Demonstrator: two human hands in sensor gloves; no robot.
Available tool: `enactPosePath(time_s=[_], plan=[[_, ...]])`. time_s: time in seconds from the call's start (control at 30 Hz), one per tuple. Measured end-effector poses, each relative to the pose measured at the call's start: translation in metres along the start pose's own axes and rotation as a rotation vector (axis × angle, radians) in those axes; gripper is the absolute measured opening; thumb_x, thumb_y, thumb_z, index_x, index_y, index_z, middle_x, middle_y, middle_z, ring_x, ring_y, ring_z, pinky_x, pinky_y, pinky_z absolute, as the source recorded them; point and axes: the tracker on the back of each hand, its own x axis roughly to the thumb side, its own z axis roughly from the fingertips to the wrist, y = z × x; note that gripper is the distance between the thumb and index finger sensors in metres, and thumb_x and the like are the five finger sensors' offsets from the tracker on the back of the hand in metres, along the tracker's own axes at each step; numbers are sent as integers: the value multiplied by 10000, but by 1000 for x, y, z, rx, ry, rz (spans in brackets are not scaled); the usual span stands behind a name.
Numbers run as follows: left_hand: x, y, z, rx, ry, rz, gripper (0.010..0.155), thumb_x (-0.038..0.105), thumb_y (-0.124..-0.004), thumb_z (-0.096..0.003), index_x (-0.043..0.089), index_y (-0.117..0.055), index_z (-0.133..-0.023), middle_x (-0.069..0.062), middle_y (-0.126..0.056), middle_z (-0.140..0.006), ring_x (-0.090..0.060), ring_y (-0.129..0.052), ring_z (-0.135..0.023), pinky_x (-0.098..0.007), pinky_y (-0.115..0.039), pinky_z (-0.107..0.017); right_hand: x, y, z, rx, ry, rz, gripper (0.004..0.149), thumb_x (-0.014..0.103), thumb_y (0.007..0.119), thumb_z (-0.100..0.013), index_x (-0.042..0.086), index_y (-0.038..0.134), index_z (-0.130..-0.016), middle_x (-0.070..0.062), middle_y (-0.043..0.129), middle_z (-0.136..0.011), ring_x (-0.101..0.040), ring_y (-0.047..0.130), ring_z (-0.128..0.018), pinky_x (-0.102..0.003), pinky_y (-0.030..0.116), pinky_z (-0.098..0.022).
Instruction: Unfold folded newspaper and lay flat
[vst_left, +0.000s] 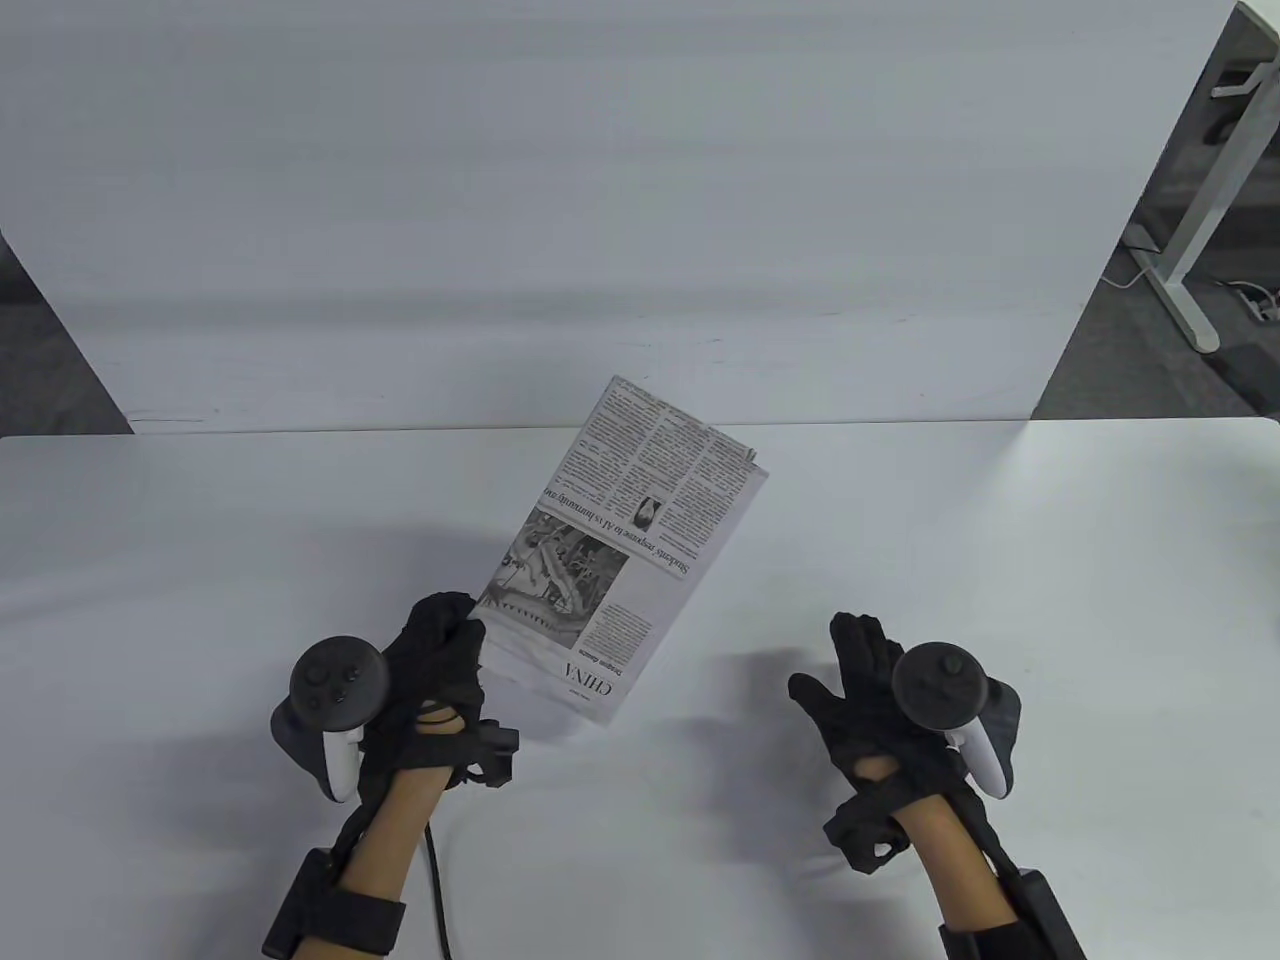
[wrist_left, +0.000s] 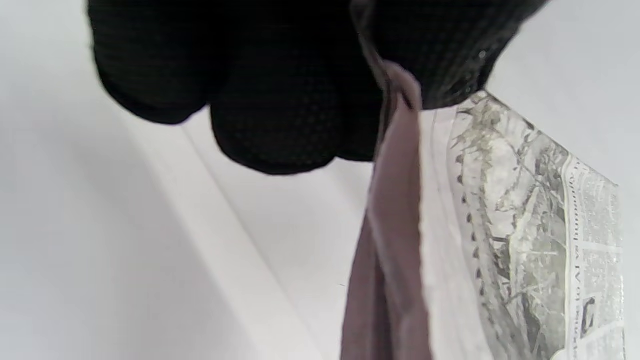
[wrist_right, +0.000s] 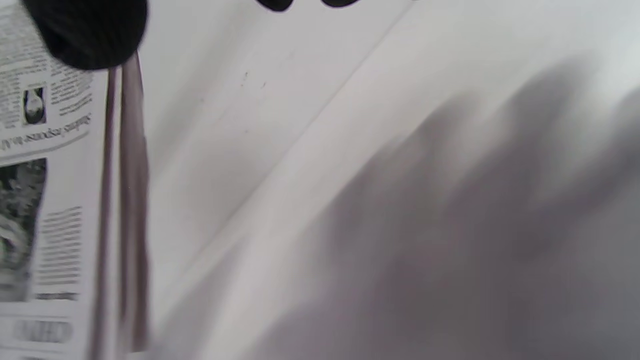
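Note:
A folded newspaper (vst_left: 625, 545) with a "CHINA" headline and a black-and-white picture is held up off the white table, tilted, its near left corner lowest. My left hand (vst_left: 440, 650) grips that near left corner; in the left wrist view the gloved fingers (wrist_left: 280, 90) close over the paper's edge (wrist_left: 395, 210), and the printed face (wrist_left: 530, 225) runs down to the right. My right hand (vst_left: 865, 670) hovers over the table to the right of the paper, fingers spread, holding nothing. In the right wrist view the newspaper (wrist_right: 45, 200) shows at the left edge.
The white table (vst_left: 1000, 560) stretches across the view. A white panel (vst_left: 600, 200) stands behind its far edge. A desk leg (vst_left: 1200, 220) and cables stand on the floor at the far right.

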Motion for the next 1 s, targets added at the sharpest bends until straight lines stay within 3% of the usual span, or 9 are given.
enactPosePath(time_s=[0.13, 0.27, 0.37, 0.43, 0.53, 0.73, 0.87, 1.0], plan=[[8, -16, 5, -118, -35, 110, 388, 301, -841, -408, 267, -822, -794, -43, -1007, -641, -256, -1059, -461, -485, -863, -440, -1, 4, 1, 52, -24, -333, 1013, 709, 728, -409, 154, 199, -1071, -226, 166, -1148, -624, 229, -1000, -821, 347, -592], [16, -35, 9, -266, -78, 229, 388, 293, -842, -409, 261, -824, -796, -49, -1005, -647, -265, -1055, -469, -493, -856, -445, -3, 11, -1, 100, -59, -684, 1077, 679, 809, -395, 148, 148, -1060, -231, 151, -1140, -649, 243, -991, -838, 372, -578], [18, -43, 11, -351, -77, 295, 390, 288, -836, -411, 258, -817, -800, -50, -1000, -655, -266, -1050, -475, -495, -851, -452, -3, 10, -4, 166, -123, -835, 1015, 624, 849, -413, 156, 242, -1078, -184, 333, -1172, -623, 403, -1021, -797, 451, -619], [17, -43, 13, -308, -46, 275, 390, 289, -839, -410, 254, -821, -798, -52, -1004, -646, -265, -1053, -458, -491, -855, -439, 1, 10, -5, 235, -198, -903, 961, 623, 854, -419, 171, 336, -1089, -153, 477, -1168, -597, 491, -1027, -776, 472, -638], [13, -45, 12, -320, -43, 257, 390, 293, -840, -411, 257, -821, -799, -49, -1004, -646, -262, -1053, -458, -488, -856, -440, 7, 15, -5, 357, -253, -1014, 935, 651, 812, -448, 170, 343, -1099, -161, 484, -1172, -580, 505, -1036, -767, 475, -648], [8, -50, 13, -327, -7, 238, 390, 292, -842, -411, 246, -823, -799, -55, -1005, -641, -266, -1054, -455, -492, -856, -436, 15, 21, -3, 384, -282, -1000, 820, 577, 852, -453, 176, 494, -1072, -136, 664, -1113, -512, 682, -997, -724, 568, -649], [8, -53, 14, -346, -8, 235, 391, 293, -844, -411, 245, -824, -799, -56, -1006, -642, -270, -1052, -460, -493, -853, -439, 18, 19, -1, 254, -254, -922, 555, 400, 822, -492, 200, 674, -988, -101, 858, -983, -413, 913, -852, -600, 712, -628], [10, -51, 14, -320, -32, 195, 434, 315, -835, -429, 229, -793, -853, -89, -957, -725, -342, -991, -574, -545, -778, -512, 23, 16, 3, 185, -255, -879, 480, 342, 775, -511, 228, 706, -971, -117, 881, -950, -415, 961, -791, -573, 778, -576]])
